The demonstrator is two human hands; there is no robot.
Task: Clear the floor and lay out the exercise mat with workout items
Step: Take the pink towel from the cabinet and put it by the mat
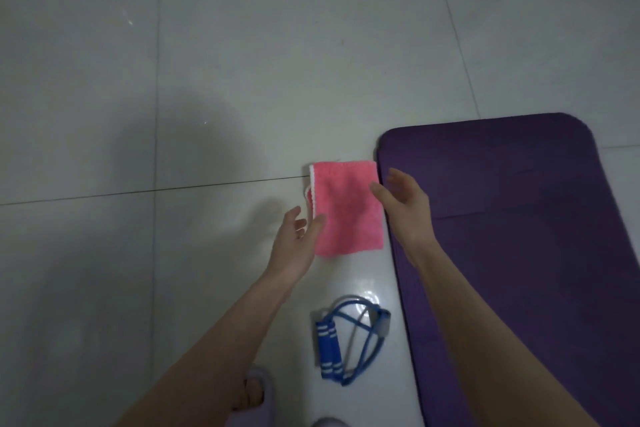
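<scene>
One pink towel (pixel 346 208) lies folded flat at frame centre, just beside the purple mat's (pixel 512 218) left edge, probably set within reach of a workout. The left hand (pixel 299 239) and right hand (pixel 405 204) flank it, fingers relaxed, gripping nothing. One blue jump rope (pixel 346 343) sits coiled below, on the floor (pixel 173 80).

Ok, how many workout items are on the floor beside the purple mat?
2: pink towel by the mat's far corner, blue jump rope nearer the person. More may lie off-camera.
</scene>
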